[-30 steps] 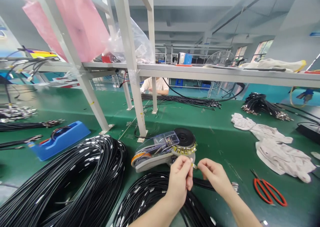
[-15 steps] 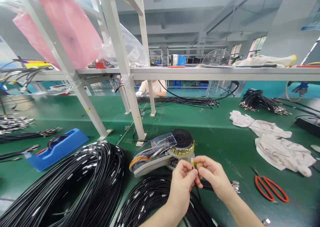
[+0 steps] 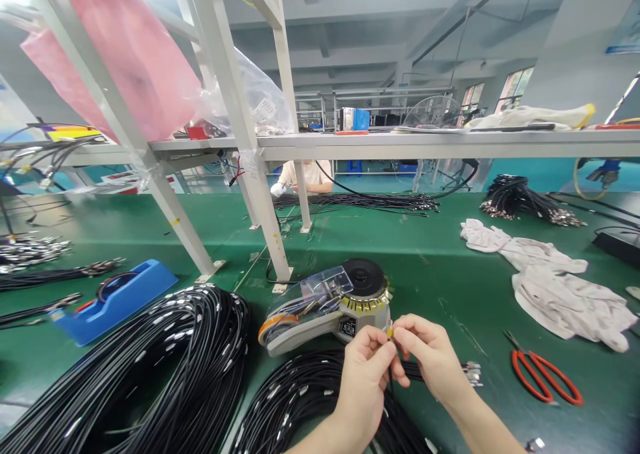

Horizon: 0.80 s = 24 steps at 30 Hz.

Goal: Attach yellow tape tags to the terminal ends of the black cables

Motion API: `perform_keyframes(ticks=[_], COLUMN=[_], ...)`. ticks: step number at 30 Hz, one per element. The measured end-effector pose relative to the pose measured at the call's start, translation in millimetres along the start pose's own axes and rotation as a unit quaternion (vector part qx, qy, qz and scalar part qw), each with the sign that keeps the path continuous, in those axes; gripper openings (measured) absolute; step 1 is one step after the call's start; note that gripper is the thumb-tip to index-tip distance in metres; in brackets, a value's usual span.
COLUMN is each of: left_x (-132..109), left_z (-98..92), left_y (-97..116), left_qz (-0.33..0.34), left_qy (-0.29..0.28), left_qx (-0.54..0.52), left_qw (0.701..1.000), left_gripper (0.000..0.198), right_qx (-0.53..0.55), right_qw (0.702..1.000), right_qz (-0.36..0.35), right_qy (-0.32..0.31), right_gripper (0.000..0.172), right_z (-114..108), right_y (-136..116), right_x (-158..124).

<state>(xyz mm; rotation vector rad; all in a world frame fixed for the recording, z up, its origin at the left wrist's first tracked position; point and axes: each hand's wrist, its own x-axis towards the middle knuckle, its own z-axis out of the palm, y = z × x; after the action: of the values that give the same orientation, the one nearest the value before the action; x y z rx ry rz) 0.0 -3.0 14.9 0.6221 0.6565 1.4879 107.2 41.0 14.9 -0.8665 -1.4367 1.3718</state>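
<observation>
My left hand (image 3: 367, 374) pinches the end of a black cable (image 3: 391, 377) just in front of the tape dispenser. From the other side, my right hand (image 3: 430, 354) has thumb and forefinger closed on a small piece of yellow tape (image 3: 389, 333) around the cable's tip. The grey tape dispenser (image 3: 310, 327), with a black round disc and short yellow tape strips along its rim, stands right behind my fingers. Beneath my hands lies a coil of black cables (image 3: 280, 391) with white labels; their metal connector ends (image 3: 471, 374) stick out to the right.
A larger cable coil (image 3: 200, 347) and a blue tape holder (image 3: 115, 301) lie at left. Red-handled scissors (image 3: 545, 377) and white gloves (image 3: 565, 294) are at right. A white shelf frame (image 3: 250, 141) rises from the bench; a person (image 3: 307, 176) sits beyond it.
Both hands stay together at nearly the same spot. The yellow tape now sits closer around the cable tip, between my fingertips. The view has shifted slightly.
</observation>
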Motion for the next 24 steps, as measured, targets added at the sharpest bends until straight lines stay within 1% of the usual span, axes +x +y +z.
perform_keyframes(ticks=[3,7,11,16,18,20,22,24], left_x=[-1,-1,1,4,5,6,7,8], left_z=[0.3,-2.1,-4.5,-7.3,-8.7,-10.3,-11.9,-13.3], left_y=[-1,-4,-6,-5,-5,-4,-3,-2], left_qz=[-0.005,-0.006,-0.009,-0.006,-0.006,-0.018,-0.041,-0.08], left_qy=[-0.005,-0.017,-0.019,-0.027,-0.041,-0.062,-0.09,-0.118], left_qx=[-0.011,-0.021,-0.027,-0.026,-0.028,-0.033,-0.043,-0.057], left_qw=[1.0,1.0,0.999,0.999,0.999,0.997,0.994,0.988], left_gripper=[0.02,0.016,0.014,0.011,0.011,0.013,0.016,0.017], right_qx=[0.014,0.044,0.098,0.149,0.169,0.194,0.215,0.228], right_qw=[1.0,0.999,0.995,0.988,0.984,0.978,0.972,0.968], right_qz=[0.004,0.02,0.033,0.036,0.048,0.064,0.07,0.066], right_qy=[0.007,-0.004,-0.016,-0.012,-0.021,-0.042,-0.062,-0.075], right_gripper=[0.027,0.029,0.029,0.027,0.027,0.028,0.027,0.025], right_z=[1,2,5,7,6,5,3,0], right_y=[4,7,11,14,14,12,11,10], right_x=[0,1,1,1,1,1,1,2])
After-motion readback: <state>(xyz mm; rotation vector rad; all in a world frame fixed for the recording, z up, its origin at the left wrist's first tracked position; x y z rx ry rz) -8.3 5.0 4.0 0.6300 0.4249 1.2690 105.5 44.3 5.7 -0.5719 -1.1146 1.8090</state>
